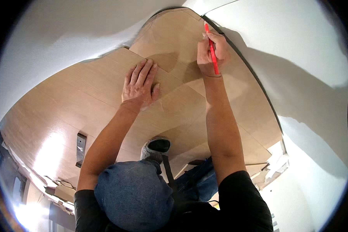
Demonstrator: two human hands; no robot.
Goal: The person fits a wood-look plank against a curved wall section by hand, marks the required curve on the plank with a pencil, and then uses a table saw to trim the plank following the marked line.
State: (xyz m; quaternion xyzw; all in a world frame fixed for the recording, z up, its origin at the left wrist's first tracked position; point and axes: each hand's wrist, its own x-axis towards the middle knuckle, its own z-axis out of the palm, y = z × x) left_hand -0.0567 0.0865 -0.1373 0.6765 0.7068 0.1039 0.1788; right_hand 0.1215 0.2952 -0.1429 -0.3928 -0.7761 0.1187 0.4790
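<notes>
My right hand (214, 54) is closed around a red pencil (212, 52) at the far right of the floor. Its pale tip points away from me, close to the dark gap (243, 58) along the right wall. Palm down, my left hand (140, 84) lies on the light wood floor planks (92, 89), fingers stretched out and slightly spread. It holds nothing. Just beyond those fingertips runs a plank seam, with another plank (166, 31) reaching toward the far corner. Whether the pencil tip touches the plank cannot be made out.
White walls (81, 27) close in on the left and right. A dark metal bar (80, 150) lies on the planks left of my left forearm. My denim-covered knee (133, 195) and grey shoe (157, 147) are near. Cut pieces and scraps (272, 166) lie at the right wall.
</notes>
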